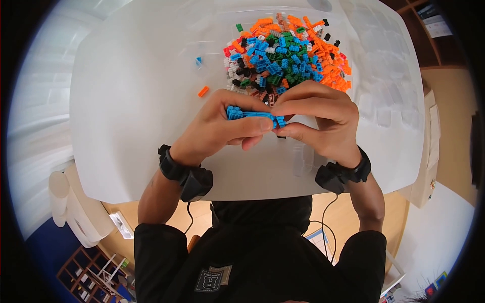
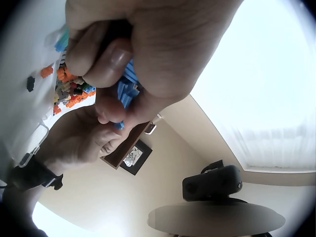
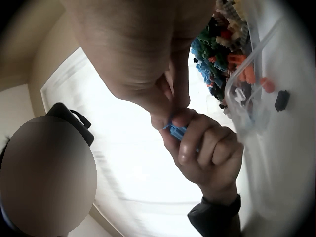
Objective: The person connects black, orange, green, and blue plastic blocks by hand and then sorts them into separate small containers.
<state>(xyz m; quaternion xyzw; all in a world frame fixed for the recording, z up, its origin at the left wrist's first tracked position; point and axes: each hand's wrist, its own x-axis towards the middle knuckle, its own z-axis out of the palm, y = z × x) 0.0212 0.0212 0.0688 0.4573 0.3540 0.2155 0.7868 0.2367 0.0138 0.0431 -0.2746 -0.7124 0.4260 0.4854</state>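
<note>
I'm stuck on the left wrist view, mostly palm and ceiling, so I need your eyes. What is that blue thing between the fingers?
Observer: In the head view it is a blue brick strip, gripped along its length by the left hand.
Operator: Is the other hand on it too?
Observer: Yes. The right hand pinches the strip's right end between thumb and fingers.
Operator: Where do the bricks come from?
Observer: A mixed pile of small bricks, mostly orange, blue and green, lies on the white table just beyond the hands.
Operator: Any strays?
Observer: One orange brick lies alone, left of the pile.
</note>
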